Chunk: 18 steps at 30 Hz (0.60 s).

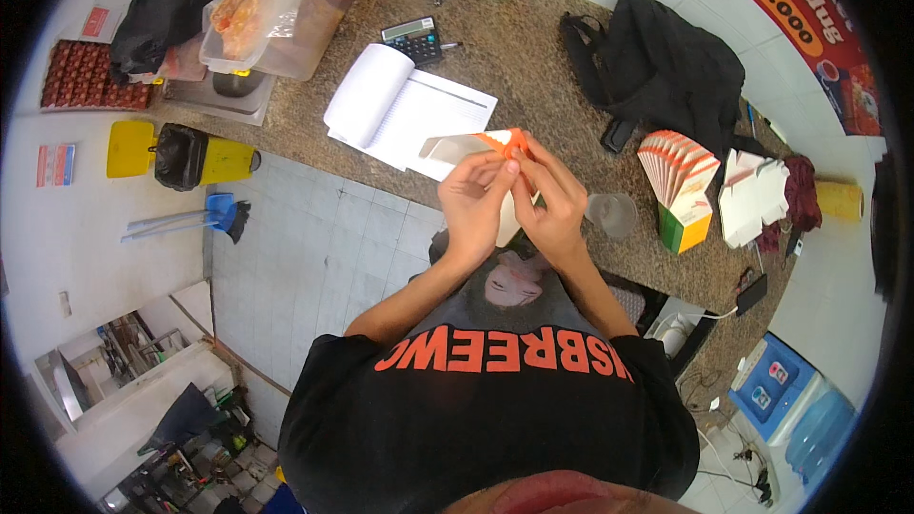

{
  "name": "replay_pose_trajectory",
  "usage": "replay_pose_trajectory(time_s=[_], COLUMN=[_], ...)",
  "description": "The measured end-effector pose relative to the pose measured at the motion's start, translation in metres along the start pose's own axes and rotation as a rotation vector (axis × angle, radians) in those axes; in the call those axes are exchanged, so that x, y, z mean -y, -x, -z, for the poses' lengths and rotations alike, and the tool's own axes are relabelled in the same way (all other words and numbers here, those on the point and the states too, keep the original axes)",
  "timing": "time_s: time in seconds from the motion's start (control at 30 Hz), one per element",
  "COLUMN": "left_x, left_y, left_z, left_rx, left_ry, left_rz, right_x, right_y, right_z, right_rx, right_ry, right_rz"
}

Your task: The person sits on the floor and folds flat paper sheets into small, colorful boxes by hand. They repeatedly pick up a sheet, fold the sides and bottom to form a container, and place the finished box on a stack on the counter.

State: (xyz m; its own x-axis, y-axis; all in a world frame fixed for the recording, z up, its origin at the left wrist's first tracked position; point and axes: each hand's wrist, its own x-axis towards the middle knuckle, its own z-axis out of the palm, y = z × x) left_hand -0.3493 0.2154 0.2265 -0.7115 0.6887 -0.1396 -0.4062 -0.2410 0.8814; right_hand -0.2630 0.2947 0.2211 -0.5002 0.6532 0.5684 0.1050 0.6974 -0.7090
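Both of my hands hold one paperboard food carton, white inside with an orange printed edge, above the counter's front edge. My left hand pinches its edge from the left, and my right hand grips the orange part from the right; the fingertips meet there. My fingers hide part of the carton. On the right of the counter stands a nested stack of orange, white and green cartons. Flat white carton blanks lie beside it. A clear plastic cup is close to my right hand.
An open notebook lies behind my hands, with a calculator at its top. A black bag rests at the back right. Plastic food tubs stand at the left, and a phone with a cable lies near the right edge.
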Motion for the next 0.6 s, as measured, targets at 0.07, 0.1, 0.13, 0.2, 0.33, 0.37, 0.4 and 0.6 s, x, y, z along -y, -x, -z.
replay_pose_trajectory(time_s=[0.07,0.1,0.13,0.2,0.33,0.37,0.4,0.6], left_x=[0.003,0.003,0.002,-0.002,0.000,0.001,0.002,-0.025], left_y=[0.003,0.002,0.001,-0.003,-0.012,-0.012,-0.011,0.004], left_z=[-0.002,-0.002,-0.004,-0.007,0.002,0.002,0.002,0.007], left_rx=[0.010,0.018,0.005,-0.021,0.072,0.122,0.166,0.263], left_ry=[-0.047,-0.075,-0.048,0.006,0.170,0.148,0.128,-0.713], left_rz=[-0.027,-0.048,-0.012,0.057,0.172,0.202,0.235,-0.182], right_x=[0.000,0.000,0.001,0.004,0.009,0.014,0.015,-0.023], right_y=[0.005,0.005,0.003,-0.003,0.000,-0.006,-0.006,0.019], right_z=[0.000,-0.001,0.000,0.003,0.001,0.001,0.003,0.000], right_rx=[-0.005,-0.013,0.012,0.061,-0.060,-0.081,-0.061,-0.069], right_ry=[-0.010,-0.020,-0.018,-0.015,-0.382,-0.409,-0.417,-0.441], right_rz=[-0.025,-0.032,-0.031,-0.026,-0.339,-0.383,-0.435,-0.595])
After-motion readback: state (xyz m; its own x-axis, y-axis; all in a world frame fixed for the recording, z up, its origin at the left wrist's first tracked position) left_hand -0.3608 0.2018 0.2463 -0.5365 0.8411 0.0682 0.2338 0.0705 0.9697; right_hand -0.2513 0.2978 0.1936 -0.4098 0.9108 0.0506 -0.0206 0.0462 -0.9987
